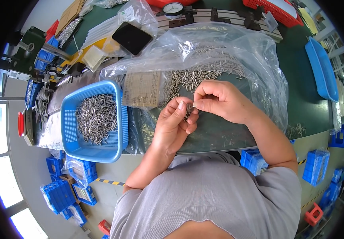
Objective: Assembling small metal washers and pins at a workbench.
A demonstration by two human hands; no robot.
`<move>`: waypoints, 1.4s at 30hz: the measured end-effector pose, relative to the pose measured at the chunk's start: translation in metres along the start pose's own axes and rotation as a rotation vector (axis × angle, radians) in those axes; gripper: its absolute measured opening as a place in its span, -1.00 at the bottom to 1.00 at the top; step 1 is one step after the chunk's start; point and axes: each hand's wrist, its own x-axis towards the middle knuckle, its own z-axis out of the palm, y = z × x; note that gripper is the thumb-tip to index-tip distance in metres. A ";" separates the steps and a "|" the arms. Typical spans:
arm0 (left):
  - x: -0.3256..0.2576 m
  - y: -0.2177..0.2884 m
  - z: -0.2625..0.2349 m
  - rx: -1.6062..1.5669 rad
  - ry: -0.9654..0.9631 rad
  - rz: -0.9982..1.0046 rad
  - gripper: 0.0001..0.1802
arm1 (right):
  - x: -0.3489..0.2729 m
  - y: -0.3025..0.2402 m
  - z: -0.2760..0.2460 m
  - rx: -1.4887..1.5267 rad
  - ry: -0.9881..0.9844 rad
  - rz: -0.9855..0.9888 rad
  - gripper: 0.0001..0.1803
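My left hand (pixel 172 123) is curled, palm up, around a few small metal pins (pixel 186 118) and a small dark round piece (pixel 190 107) pinched at the thumb tip. My right hand (pixel 225 101) meets it from the right. Its thumb and forefinger pinch a tiny metal pin (pixel 194 105), mostly hidden by the fingertips, held against the round piece. Just beyond both hands, a loose heap of metal pins (pixel 193 79) spills from a large clear plastic bag (pixel 259 59) onto the green tabletop (pixel 215 133).
A blue plastic basket (pixel 124 119) with many pins stands left of my hands. Beside it lies a brown paper sheet (pixel 142 89) under plastic. Farther back are a black phone (pixel 132 38), a dial gauge (pixel 173 9) and a slotted metal rail (pixel 231 16). A blue tray (pixel 322 68) sits far right.
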 end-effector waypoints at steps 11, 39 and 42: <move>0.000 0.001 -0.002 0.047 -0.041 -0.013 -0.80 | 0.002 -0.001 0.010 -0.064 0.064 -0.111 -0.88; 0.002 0.002 -0.002 -0.079 -0.053 0.112 -0.81 | 0.010 0.025 0.004 -0.871 0.182 -0.258 -0.84; 0.001 0.003 0.000 -0.069 -0.060 0.098 -0.81 | 0.010 0.026 0.005 -0.887 0.196 -0.281 -0.85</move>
